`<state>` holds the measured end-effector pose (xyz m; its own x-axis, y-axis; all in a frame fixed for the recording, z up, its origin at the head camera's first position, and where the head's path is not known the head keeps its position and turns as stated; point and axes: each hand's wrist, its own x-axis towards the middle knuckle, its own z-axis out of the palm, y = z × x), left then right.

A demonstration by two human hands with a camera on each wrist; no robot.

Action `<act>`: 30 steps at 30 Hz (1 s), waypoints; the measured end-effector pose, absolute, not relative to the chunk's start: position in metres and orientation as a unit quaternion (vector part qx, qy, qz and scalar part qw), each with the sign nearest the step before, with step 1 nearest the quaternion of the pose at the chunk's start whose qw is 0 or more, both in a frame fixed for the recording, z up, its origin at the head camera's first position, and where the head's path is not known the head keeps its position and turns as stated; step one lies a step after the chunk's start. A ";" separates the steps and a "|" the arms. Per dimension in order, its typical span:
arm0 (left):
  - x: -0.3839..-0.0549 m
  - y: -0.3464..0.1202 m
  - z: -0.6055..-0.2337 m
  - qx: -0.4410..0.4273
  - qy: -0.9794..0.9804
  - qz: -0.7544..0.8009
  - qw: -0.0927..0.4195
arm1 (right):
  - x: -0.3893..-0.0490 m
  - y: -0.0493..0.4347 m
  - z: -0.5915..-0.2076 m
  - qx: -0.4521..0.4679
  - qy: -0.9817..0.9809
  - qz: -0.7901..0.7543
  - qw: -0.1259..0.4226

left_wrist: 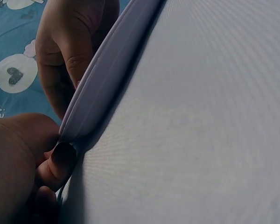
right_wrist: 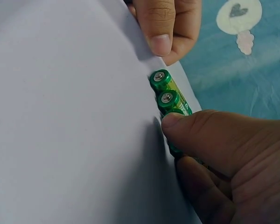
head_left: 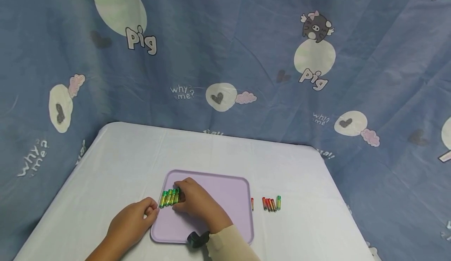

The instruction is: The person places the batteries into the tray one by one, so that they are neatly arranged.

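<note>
A row of several green AA batteries (head_left: 169,198) lies side by side at the left side of a lilac tray (head_left: 220,200). My right hand (head_left: 197,203) is over the tray and pinches the battery at the row's right end between thumb and fingers. In the right wrist view the thumb (right_wrist: 182,128) covers part of that battery, while two neighbouring batteries (right_wrist: 167,98) show their metal ends. My left hand (head_left: 131,221) pinches the tray's left rim, close to the row's left end. Its thumb and fingers meet at the rim (left_wrist: 95,84) in the left wrist view.
Right of the tray, several red batteries (head_left: 269,204) and one green battery (head_left: 278,202) lie on the white tablecloth (head_left: 303,229). A single red battery (head_left: 252,204) sits close by the tray's right rim. Behind the table hangs a blue printed curtain (head_left: 225,49).
</note>
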<state>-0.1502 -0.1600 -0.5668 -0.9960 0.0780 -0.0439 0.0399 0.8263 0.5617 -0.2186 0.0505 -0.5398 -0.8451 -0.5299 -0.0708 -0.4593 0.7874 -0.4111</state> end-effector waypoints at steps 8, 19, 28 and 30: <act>-0.152 -0.158 -0.569 0.030 0.955 0.292 0.037 | -0.219 0.055 -0.536 -0.270 0.935 -0.209 0.094; -0.150 -0.159 -0.562 0.021 0.956 0.289 0.050 | -0.219 0.069 -0.539 -0.243 0.938 -0.227 0.095; -0.151 -0.157 -0.564 0.014 0.957 0.283 0.056 | -0.216 0.086 -0.536 -0.218 0.942 -0.239 0.087; -0.151 -0.157 -0.564 0.015 0.958 0.282 0.055 | -0.215 0.090 -0.536 -0.218 0.944 -0.236 0.082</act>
